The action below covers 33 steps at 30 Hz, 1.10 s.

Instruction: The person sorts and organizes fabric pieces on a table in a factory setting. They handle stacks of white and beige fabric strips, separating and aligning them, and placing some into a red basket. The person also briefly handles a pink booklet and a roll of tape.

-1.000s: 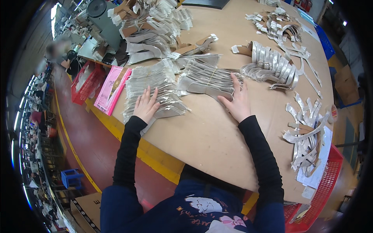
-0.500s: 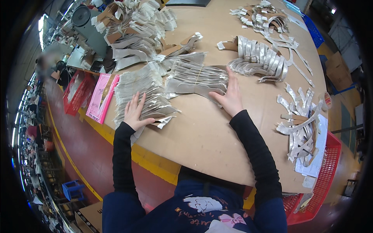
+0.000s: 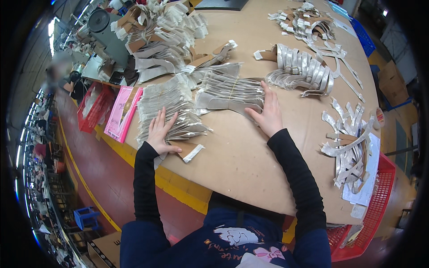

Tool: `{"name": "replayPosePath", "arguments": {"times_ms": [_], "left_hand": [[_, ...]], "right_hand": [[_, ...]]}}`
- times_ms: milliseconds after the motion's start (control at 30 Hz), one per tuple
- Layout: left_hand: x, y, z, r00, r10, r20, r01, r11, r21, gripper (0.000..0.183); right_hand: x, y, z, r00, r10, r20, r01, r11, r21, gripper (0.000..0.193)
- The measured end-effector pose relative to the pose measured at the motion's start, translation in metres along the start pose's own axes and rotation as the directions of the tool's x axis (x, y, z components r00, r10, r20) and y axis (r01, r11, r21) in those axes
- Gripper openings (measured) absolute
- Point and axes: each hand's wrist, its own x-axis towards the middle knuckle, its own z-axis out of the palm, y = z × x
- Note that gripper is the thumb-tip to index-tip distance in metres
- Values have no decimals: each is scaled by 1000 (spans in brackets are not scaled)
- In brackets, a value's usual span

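My left hand [image 3: 161,136] lies with spread fingers on the near side of a stack of grey strap pieces [image 3: 163,100]. Beside its thumb, a brown strap piece with a white end [image 3: 191,153] sticks out from the stack. To the right is a bundle of grey strap pieces [image 3: 230,91], packed tightly and tied round the middle with a thin band. My right hand [image 3: 269,114] spans the right end of this bundle, thumb on the near edge and fingers at the far corner.
Piled strap pieces [image 3: 165,40] lie at the far left. Silvery buckled straps [image 3: 299,69] and loose straps [image 3: 351,143] lie on the right. A pink packet [image 3: 123,114] is at the left table edge; a red basket [image 3: 382,187] stands off the right edge.
The brown strap piece by my left thumb has swung out from the stack toward me, showing more of itself. My right hand stays at the bundle's end. The whole view has shifted slightly.
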Motion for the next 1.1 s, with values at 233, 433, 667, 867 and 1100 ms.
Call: {"name": "replayPosePath", "arguments": {"times_ms": [233, 433, 667, 867, 1100], "left_hand": [[-1, -25, 7, 987, 93, -132, -124, 960, -250, 77], [-2, -32, 15, 968, 32, -250, -172, 807, -564, 41], [2, -22, 15, 958, -29, -286, -135, 834, -535, 28], [-11, 24, 4, 936, -278, -216, 265, 960, -89, 60], [-21, 61, 48, 891, -243, -383, 340, 917, 209, 89]], "right_hand": [[-2, 5, 5, 999, -23, -45, 20, 998, -62, 97], [-3, 2, -1, 1000, 19, 1, -20, 999, 40, 95], [-1, 4, -9, 998, -43, 52, 35, 988, 153, 94], [1, 2, -9, 997, 80, -5, -74, 943, 326, 96], [2, 4, -6, 999, 29, 43, -27, 999, -45, 90]]}}
